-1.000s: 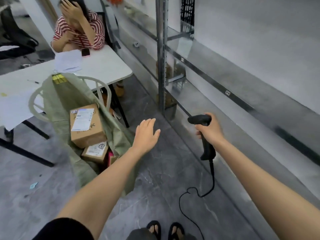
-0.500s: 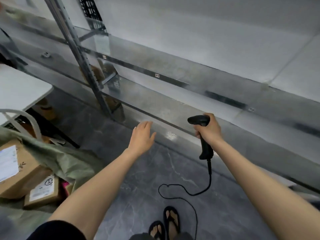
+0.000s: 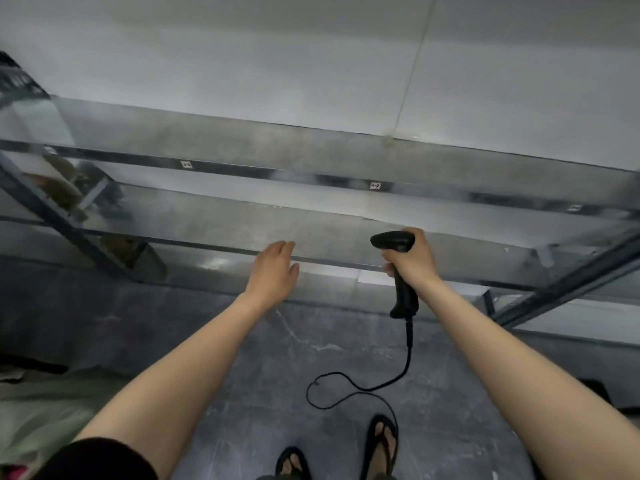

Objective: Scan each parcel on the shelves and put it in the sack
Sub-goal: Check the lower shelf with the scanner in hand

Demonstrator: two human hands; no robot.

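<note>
My right hand grips a black handheld barcode scanner, head pointing left, in front of the lower metal shelf. Its black cable hangs down and loops on the floor. My left hand is stretched out flat and holds nothing, just at the front edge of that shelf. The green sack shows only as a blurred corner at the bottom left. No parcel lies on the stretch of shelf in view; brown boxes are dimly seen behind the upright at far left.
A second metal shelf level runs above, against a grey wall. A slanted steel upright stands at left and another at right. The floor is dark grey stone. My feet in black sandals are at the bottom.
The view has swung right, away from the sack, the table and the seated person, onto the shelves. Both hands kept their pose, the left moving closer to the shelf edge.
</note>
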